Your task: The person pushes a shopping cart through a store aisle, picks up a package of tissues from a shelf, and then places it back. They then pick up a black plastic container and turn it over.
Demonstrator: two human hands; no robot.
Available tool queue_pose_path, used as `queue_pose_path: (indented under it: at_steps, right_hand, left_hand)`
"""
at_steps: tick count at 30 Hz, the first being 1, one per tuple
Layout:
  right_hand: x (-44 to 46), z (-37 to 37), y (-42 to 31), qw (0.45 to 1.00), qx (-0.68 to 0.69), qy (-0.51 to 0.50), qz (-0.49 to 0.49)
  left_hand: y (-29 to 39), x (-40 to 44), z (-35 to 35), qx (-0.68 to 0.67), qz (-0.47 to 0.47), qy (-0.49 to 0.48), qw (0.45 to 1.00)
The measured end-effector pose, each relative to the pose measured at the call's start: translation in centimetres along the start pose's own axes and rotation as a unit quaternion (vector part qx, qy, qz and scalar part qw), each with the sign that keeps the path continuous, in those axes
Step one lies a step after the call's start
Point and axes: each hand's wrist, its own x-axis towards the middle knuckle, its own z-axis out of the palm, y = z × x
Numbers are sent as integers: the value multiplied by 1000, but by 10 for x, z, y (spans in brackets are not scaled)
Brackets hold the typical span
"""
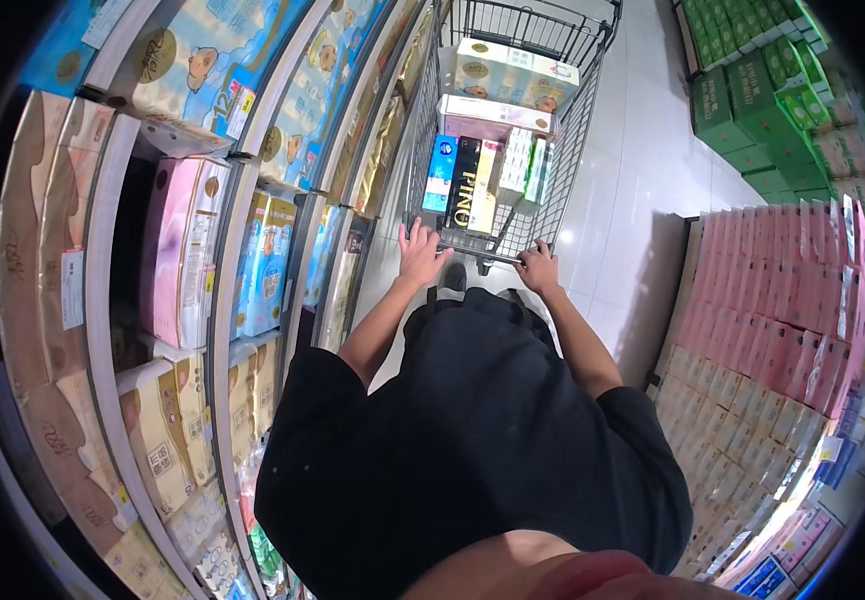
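A wire shopping cart [581, 150] stands ahead of my body. My left hand [419, 255] is at the left end of its handle [483, 252], fingers spread apart and pointing forward, with the thumb near the bar. At the right end, my right hand [539, 267] has its fingers curled round the handle. Inside the cart, near the handle, are a blue box [441, 172], a black box with gold letters [466, 185], a cream pack [485, 185] and green-and-white packs [518, 160]. Behind them lie a pink-and-white pack [498, 114] and a large beige pack [518, 75].
Shelves close on my left hold large tissue packs, among them a pink pack [181, 250] and a blue-and-gold pack [265, 265]. To the right are stacked pink packs [773, 270] and green boxes [753, 110]. Pale floor tiles [625, 130] run between the cart and these stacks.
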Motion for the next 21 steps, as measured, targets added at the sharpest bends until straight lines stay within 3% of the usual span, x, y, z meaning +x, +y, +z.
queue_pose_path:
  at_steps: [18, 21]
  right_hand:
    - [121, -43, 24, 998, 4, 55, -18]
    - [144, -57, 31, 999, 17, 27, -7]
  left_hand:
    - [-22, 140, -7, -5, -15, -6, 1000]
    - [-25, 164, -2, 26, 9, 25, 999]
